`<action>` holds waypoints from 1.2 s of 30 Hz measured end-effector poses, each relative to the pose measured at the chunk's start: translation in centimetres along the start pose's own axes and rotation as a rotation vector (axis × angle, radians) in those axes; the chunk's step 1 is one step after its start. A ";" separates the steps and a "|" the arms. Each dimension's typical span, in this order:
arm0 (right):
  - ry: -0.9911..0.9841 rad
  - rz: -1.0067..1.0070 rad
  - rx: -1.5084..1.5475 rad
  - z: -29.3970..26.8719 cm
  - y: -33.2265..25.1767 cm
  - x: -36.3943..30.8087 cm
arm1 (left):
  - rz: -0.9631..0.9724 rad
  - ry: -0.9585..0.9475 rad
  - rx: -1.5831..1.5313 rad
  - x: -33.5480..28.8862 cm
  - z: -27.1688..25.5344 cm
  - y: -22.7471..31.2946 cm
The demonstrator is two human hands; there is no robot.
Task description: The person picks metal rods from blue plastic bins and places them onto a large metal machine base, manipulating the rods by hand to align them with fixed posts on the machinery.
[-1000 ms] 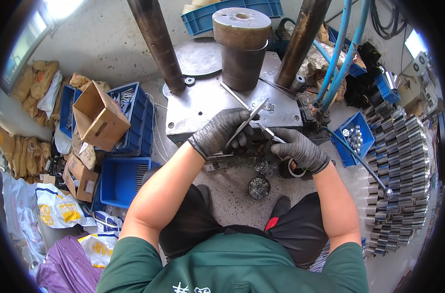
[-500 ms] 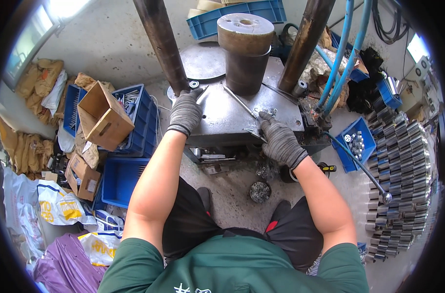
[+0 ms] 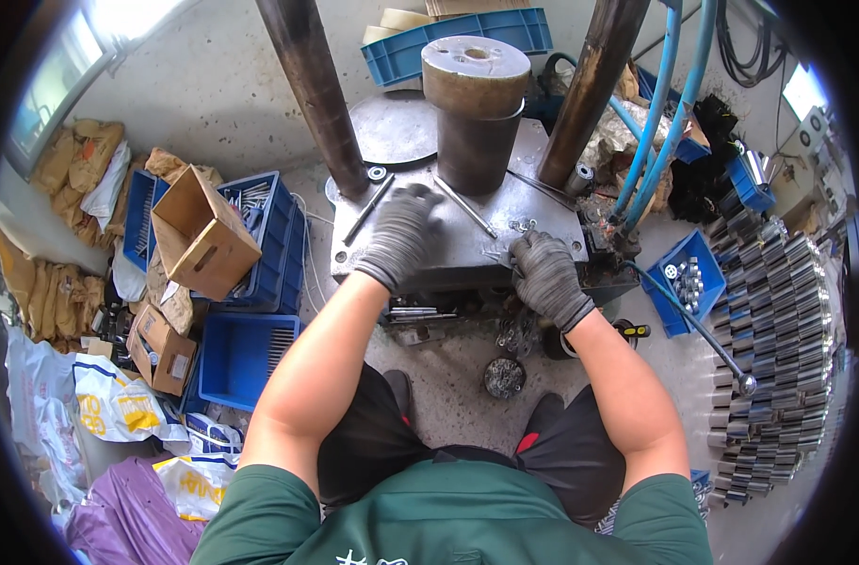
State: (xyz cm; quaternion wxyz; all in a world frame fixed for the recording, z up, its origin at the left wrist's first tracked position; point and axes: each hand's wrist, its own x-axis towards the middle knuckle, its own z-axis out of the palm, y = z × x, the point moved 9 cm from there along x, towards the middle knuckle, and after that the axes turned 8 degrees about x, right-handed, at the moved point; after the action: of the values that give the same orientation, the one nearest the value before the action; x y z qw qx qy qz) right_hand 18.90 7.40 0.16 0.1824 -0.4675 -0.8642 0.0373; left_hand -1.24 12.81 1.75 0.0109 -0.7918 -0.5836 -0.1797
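My gloved left hand (image 3: 403, 235) is over the left part of the steel press plate (image 3: 467, 268), its fingers smeared by motion. Left of it, a thin metal rod (image 3: 368, 209) lies on the plate, apart from the hand. A second rod (image 3: 465, 206) lies between my hands, in front of the thick steel cylinder (image 3: 474, 113). At the plate's front right, my gloved right hand (image 3: 548, 275) is closed on a small tool with narrow metal tips, which look like pliers (image 3: 496, 256). Several small metal clips (image 3: 522, 226) lie just beyond those fingers. A small ring (image 3: 377, 173) sits near the left column.
Two dark steel columns (image 3: 312, 94) (image 3: 594, 94) flank the cylinder. Blue hoses (image 3: 660, 122) hang at the right, above a lever with a ball end (image 3: 747, 384). Stacked metal cylinders (image 3: 778, 348) stand at far right. Blue crates (image 3: 246, 358) and an open cardboard box (image 3: 203, 231) are left.
My left hand has let go of the left rod, which now lies on the plate, and has moved right and nearer to me. My right hand has barely shifted, still on the tool.
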 end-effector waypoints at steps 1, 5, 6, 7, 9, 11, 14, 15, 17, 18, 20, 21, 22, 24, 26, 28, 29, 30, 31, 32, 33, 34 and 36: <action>0.016 -0.021 -0.009 0.0 0.0 -0.1 | 0.106 -0.012 -0.031 -0.4 0.3 2.4; 0.117 -0.080 0.055 -0.9 -0.5 -0.6 | 0.411 0.052 0.009 -2.0 2.0 7.9; 0.121 -0.073 0.051 -1.1 -0.1 -0.8 | 0.408 0.072 0.011 -2.3 2.2 8.1; 0.167 -0.070 0.128 -1.7 0.3 -0.9 | 0.402 0.094 0.017 -2.6 1.8 8.3; 0.218 -0.064 0.204 -2.7 0.8 -1.3 | 0.397 0.026 0.009 -2.5 1.9 8.6; 0.359 0.100 0.416 -4.4 2.6 -2.1 | 0.378 -0.043 0.010 -2.6 1.8 8.6; 0.395 0.124 0.453 -6.2 3.2 -2.8 | 0.451 -0.126 0.044 -3.7 2.4 9.6; 0.412 0.120 0.459 -6.6 3.4 -3.1 | 0.452 -0.128 0.048 -3.9 2.5 9.5; 0.412 0.139 0.464 -6.7 4.2 -3.7 | 0.579 -0.050 -0.040 -4.5 1.3 10.8; 0.406 0.158 0.543 -6.8 4.5 -4.0 | 0.595 0.041 -0.147 -4.5 0.1 10.9; 0.379 0.203 0.702 -6.6 5.4 -4.5 | 0.514 0.161 -0.272 -4.1 -2.8 10.8; 0.385 0.210 0.699 -6.9 5.4 -4.7 | 0.422 0.280 -0.395 -3.9 -4.2 9.9; 0.376 0.248 0.748 -7.2 5.1 -4.6 | 0.351 0.374 -0.462 -3.8 -4.9 8.7; 0.369 0.290 0.799 -7.4 4.6 -4.4 | 0.198 0.474 -0.622 -3.7 -5.6 6.3; 0.342 0.343 1.026 -7.0 4.8 -4.5 | 0.057 0.429 -0.843 -3.1 -5.0 4.3; 0.331 0.322 1.041 -6.8 5.0 -4.7 | -0.050 0.364 -1.093 -2.5 -3.6 3.2; 0.317 0.297 1.059 -6.7 4.8 -4.6 | -0.052 0.365 -1.093 -2.2 -2.9 3.0; 0.315 0.295 1.060 -6.7 4.7 -4.6 | -0.137 0.270 -1.128 -1.6 -1.1 2.7; 0.314 0.330 1.171 -6.2 4.7 -4.7 | -0.225 0.172 -1.160 -1.3 1.1 2.4; 0.314 0.362 1.278 -6.0 4.6 -4.8 | -0.246 0.124 -1.011 -1.0 2.6 2.3; 0.310 0.361 1.277 -6.0 4.3 -4.6 | -0.356 -0.073 -1.036 -1.0 6.0 1.6; 0.315 0.405 1.326 -5.8 4.3 -4.5 | -0.326 -0.045 -1.051 -0.9 6.3 1.7; 0.315 0.446 1.377 -5.4 4.0 -4.3 | -0.300 -0.013 -1.065 -1.2 7.4 1.8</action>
State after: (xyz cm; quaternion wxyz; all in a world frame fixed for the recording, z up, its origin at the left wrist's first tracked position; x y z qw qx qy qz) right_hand 26.15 5.50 3.06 0.5443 -0.4116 -0.4933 0.5394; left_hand 2.17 12.81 -5.16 -0.4205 -0.5972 -0.5184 -0.4447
